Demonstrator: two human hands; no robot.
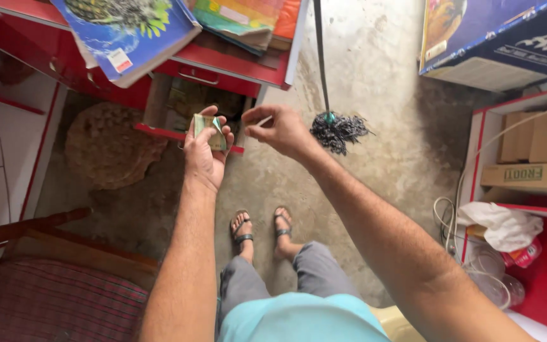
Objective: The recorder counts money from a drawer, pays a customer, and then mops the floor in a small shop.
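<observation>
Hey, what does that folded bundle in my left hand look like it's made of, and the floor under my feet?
The folded bundle in the left hand looks like paper, matte, with thin stacked edges and soft creases. The floor looks like bare concrete or cement: grey, rough, blotchy, unpolished. The right hand pinches something small and pale, too small to tell.

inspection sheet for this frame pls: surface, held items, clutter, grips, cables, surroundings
Surface: bare concrete floor, stained and patchy.
Job's things: folded wad of paper notes in the left hand; small pale strip pinched in the right hand.
Clutter: books stacked on the red desk; open drawer below them; mop head on the floor; white plastic bag and clear containers at right.
Grips: left grip closed around the wad; right grip pinched on the strip.
Cables: white cable looping by the right shelf.
Surroundings: wooden chair with checked cushion lower left; cardboard boxes on red shelving.
</observation>
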